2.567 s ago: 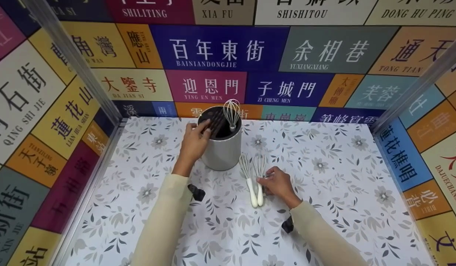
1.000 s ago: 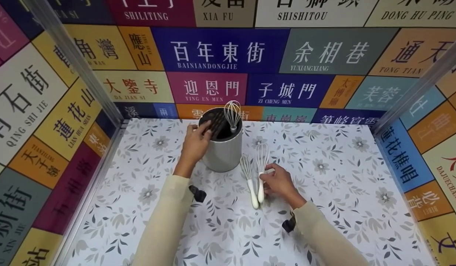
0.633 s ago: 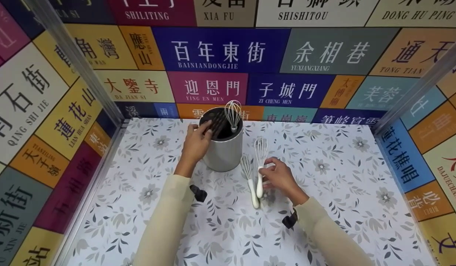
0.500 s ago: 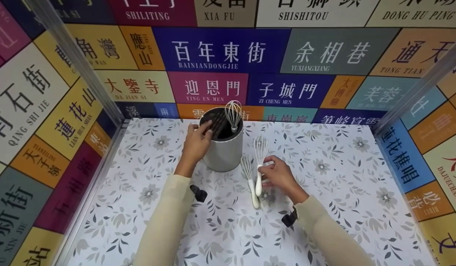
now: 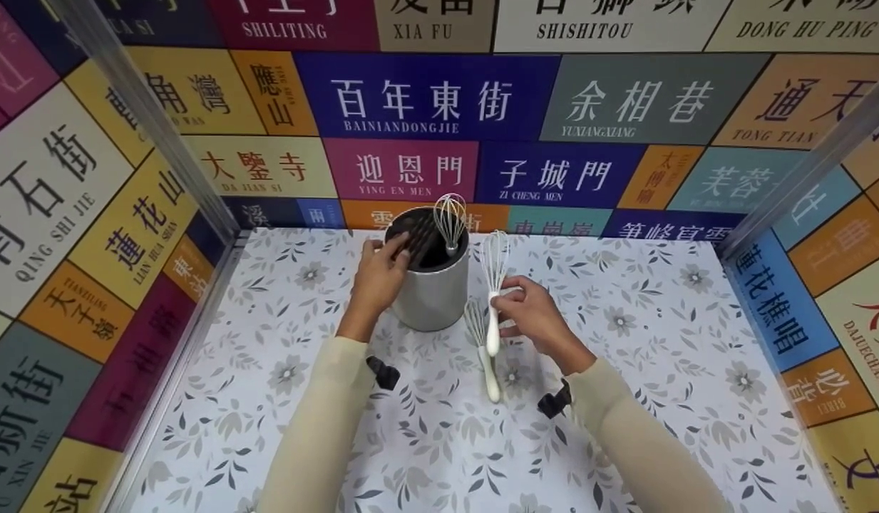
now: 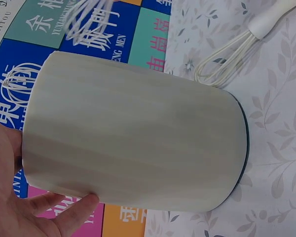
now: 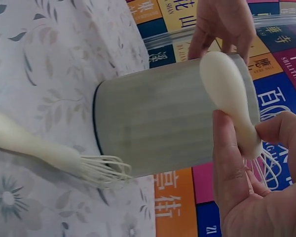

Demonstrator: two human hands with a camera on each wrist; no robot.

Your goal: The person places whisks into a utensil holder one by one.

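The right hand (image 5: 535, 322) pinches a white-handled wire whisk (image 5: 494, 299), lifted upright beside the grey cylindrical utensil holder (image 5: 430, 288) near the table's back edge. The left hand (image 5: 377, 274) grips the holder's rim. By the look of it, the whisk next needs turning handle-down over the holder's opening.

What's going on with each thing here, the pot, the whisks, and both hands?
Holder: upright on the table, gripped at the rim.
Whisk in holder: standing, wires up.
Held whisk: lifted, wires up.
Lying whisk: flat on the table.
Left hand: grips holder.
Right hand: pinches held whisk's handle.

Bright, even light, soft shadows; the wrist views are slightly blurred.
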